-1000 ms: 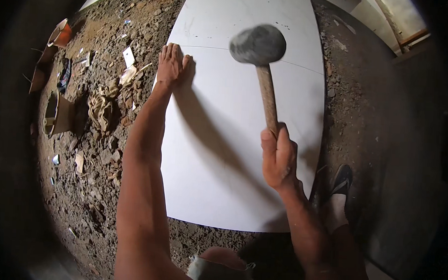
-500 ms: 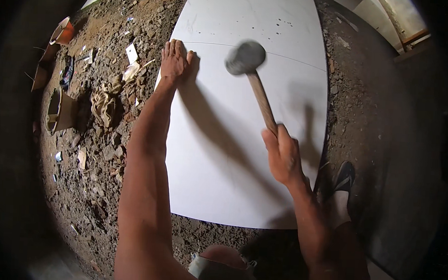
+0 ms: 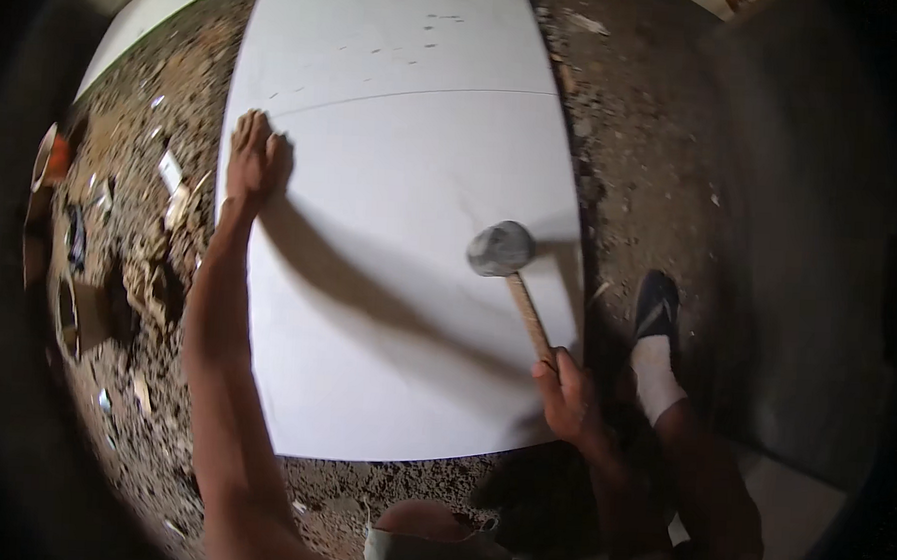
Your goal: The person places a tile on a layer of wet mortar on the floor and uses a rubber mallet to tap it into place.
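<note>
A large white tile [image 3: 423, 179] lies on rough ground, with a thin seam line crossing it where another white tile [image 3: 379, 27] continues beyond. My left hand [image 3: 257, 162] rests on the near tile's left edge just below the seam, fingers stretched out. In my right hand [image 3: 567, 395] is the wooden handle of a rubber mallet [image 3: 502, 249] with a grey head. The mallet's head is over the right part of the near tile, close to its shadow; whether it touches the surface I cannot tell.
Lumpy soil with rubble [image 3: 169, 268] borders the tiles on the left. An orange bucket [image 3: 55, 158], a cut-open container [image 3: 82, 314] and crumpled tan material [image 3: 150, 287] lie there. My shoe [image 3: 658, 304] is on the dirt at right, beside a dark wall [image 3: 810, 246].
The mallet has come down and nearer to me, its head closer to the tile. The view has shifted, while my left hand stays at the left edge near the seam.
</note>
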A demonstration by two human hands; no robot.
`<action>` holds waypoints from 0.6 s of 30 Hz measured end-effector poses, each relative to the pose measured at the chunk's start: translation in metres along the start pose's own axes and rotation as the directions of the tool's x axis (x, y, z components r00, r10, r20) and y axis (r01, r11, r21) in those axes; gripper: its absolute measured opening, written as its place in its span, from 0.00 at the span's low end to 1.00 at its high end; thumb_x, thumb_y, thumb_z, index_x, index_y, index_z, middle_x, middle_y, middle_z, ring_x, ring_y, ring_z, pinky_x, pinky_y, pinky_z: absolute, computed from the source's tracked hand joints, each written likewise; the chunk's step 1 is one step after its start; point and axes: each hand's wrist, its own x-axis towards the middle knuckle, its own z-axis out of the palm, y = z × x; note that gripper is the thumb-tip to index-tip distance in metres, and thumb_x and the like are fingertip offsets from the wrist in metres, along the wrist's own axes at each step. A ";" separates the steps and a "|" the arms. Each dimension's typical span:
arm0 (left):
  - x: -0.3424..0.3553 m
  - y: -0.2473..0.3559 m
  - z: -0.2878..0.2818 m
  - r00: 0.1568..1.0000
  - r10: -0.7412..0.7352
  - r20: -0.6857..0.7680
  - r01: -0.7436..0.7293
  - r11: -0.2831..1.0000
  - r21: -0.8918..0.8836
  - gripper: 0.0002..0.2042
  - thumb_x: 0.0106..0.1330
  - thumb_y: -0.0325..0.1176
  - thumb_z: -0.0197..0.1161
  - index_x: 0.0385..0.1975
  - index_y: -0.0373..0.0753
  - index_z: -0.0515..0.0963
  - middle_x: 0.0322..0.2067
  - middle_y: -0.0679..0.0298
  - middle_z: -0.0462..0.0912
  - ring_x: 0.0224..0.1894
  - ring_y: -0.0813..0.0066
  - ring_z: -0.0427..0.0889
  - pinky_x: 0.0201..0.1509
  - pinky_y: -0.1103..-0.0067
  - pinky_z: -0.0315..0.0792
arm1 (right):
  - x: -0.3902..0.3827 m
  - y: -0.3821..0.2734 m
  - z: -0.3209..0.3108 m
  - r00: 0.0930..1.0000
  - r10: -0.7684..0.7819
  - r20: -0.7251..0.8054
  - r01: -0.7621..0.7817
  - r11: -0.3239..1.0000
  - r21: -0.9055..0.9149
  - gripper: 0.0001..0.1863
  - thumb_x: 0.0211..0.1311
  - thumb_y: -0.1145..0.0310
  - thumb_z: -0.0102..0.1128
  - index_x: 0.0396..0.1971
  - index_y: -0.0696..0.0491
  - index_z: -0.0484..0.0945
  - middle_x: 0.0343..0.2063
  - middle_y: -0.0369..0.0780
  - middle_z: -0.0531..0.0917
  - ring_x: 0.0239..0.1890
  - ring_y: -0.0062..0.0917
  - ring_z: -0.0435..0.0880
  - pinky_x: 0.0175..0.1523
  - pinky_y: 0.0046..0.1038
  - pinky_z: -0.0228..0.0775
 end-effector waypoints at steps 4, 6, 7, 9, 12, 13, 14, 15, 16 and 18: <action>0.008 0.048 0.025 0.986 0.165 -0.012 -0.166 0.985 -0.044 0.33 0.72 0.50 0.43 0.70 0.34 0.57 0.70 0.45 0.55 0.74 0.43 0.50 0.75 0.53 0.44 | 0.000 0.007 0.002 0.998 -0.057 -0.040 0.063 0.987 0.146 0.16 0.71 0.59 0.52 0.32 0.59 0.70 0.18 0.45 0.74 0.21 0.35 0.77 0.27 0.37 0.65; 0.020 0.097 0.037 0.969 0.248 0.014 -0.245 0.964 -0.101 0.32 0.72 0.49 0.44 0.71 0.35 0.55 0.72 0.51 0.54 0.75 0.48 0.46 0.76 0.56 0.42 | -0.002 0.005 -0.002 0.997 0.071 -0.036 -0.062 0.975 0.215 0.16 0.72 0.59 0.51 0.32 0.58 0.70 0.17 0.43 0.73 0.19 0.31 0.75 0.25 0.35 0.64; 0.027 0.122 0.040 0.958 0.286 0.007 -0.284 0.954 -0.101 0.31 0.73 0.48 0.45 0.71 0.36 0.55 0.73 0.54 0.53 0.76 0.51 0.45 0.77 0.58 0.41 | -0.002 0.003 -0.005 0.985 0.173 0.003 -0.167 0.946 0.278 0.15 0.73 0.59 0.50 0.32 0.57 0.70 0.16 0.41 0.72 0.17 0.27 0.73 0.23 0.32 0.63; 0.040 0.183 0.047 0.938 0.347 0.020 -0.340 0.928 -0.152 0.31 0.73 0.48 0.46 0.71 0.38 0.55 0.73 0.55 0.52 0.76 0.54 0.44 0.78 0.60 0.39 | 0.003 0.005 -0.011 0.965 0.258 -0.037 -0.217 0.874 0.434 0.15 0.73 0.58 0.50 0.31 0.55 0.69 0.15 0.37 0.70 0.16 0.22 0.69 0.22 0.29 0.60; 0.062 0.259 0.079 0.901 0.434 -0.018 -0.429 0.882 -0.196 0.31 0.73 0.49 0.45 0.71 0.38 0.56 0.73 0.59 0.53 0.76 0.56 0.45 0.78 0.62 0.39 | 0.010 0.013 -0.019 0.924 0.378 -0.060 -0.246 0.707 0.664 0.15 0.73 0.53 0.49 0.33 0.50 0.69 0.15 0.29 0.65 0.14 0.13 0.62 0.18 0.22 0.53; 0.065 0.291 0.083 0.892 0.451 0.007 -0.435 0.864 -0.253 0.31 0.73 0.49 0.45 0.71 0.38 0.56 0.73 0.60 0.54 0.76 0.56 0.45 0.78 0.62 0.39 | 0.011 0.018 -0.025 0.902 0.427 -0.064 -0.242 0.624 0.743 0.15 0.73 0.50 0.49 0.35 0.47 0.69 0.15 0.26 0.62 0.13 0.09 0.58 0.15 0.19 0.48; 0.068 0.304 0.081 0.888 0.460 0.000 -0.447 0.863 -0.237 0.31 0.72 0.49 0.45 0.70 0.39 0.57 0.73 0.61 0.54 0.76 0.56 0.46 0.78 0.61 0.40 | 0.014 0.021 -0.025 0.890 0.449 -0.083 -0.241 0.616 0.750 0.16 0.73 0.48 0.49 0.35 0.46 0.68 0.16 0.26 0.63 0.13 0.09 0.58 0.15 0.18 0.47; 0.071 0.314 0.081 0.883 0.469 -0.011 -0.459 0.859 -0.227 0.30 0.72 0.50 0.45 0.70 0.40 0.58 0.73 0.61 0.54 0.76 0.57 0.46 0.78 0.61 0.40 | 0.015 0.020 -0.026 0.890 0.449 -0.078 -0.245 0.615 0.750 0.16 0.73 0.48 0.49 0.35 0.46 0.68 0.16 0.26 0.63 0.13 0.09 0.58 0.15 0.18 0.47; 0.075 0.314 0.084 0.877 0.480 -0.037 -0.478 0.858 -0.189 0.29 0.72 0.49 0.46 0.69 0.41 0.60 0.72 0.61 0.56 0.75 0.56 0.48 0.78 0.60 0.41 | 0.017 0.017 -0.027 0.896 0.435 -0.083 -0.233 0.622 0.748 0.16 0.73 0.48 0.49 0.35 0.46 0.68 0.17 0.26 0.63 0.13 0.09 0.58 0.15 0.18 0.48; 0.076 0.299 0.086 0.874 0.486 -0.012 -0.481 0.860 -0.174 0.30 0.71 0.51 0.45 0.70 0.43 0.60 0.72 0.63 0.56 0.75 0.58 0.49 0.78 0.62 0.41 | 0.019 0.017 -0.024 0.910 0.410 -0.057 -0.236 0.628 0.742 0.16 0.73 0.48 0.49 0.35 0.46 0.68 0.17 0.26 0.63 0.13 0.09 0.58 0.16 0.18 0.48</action>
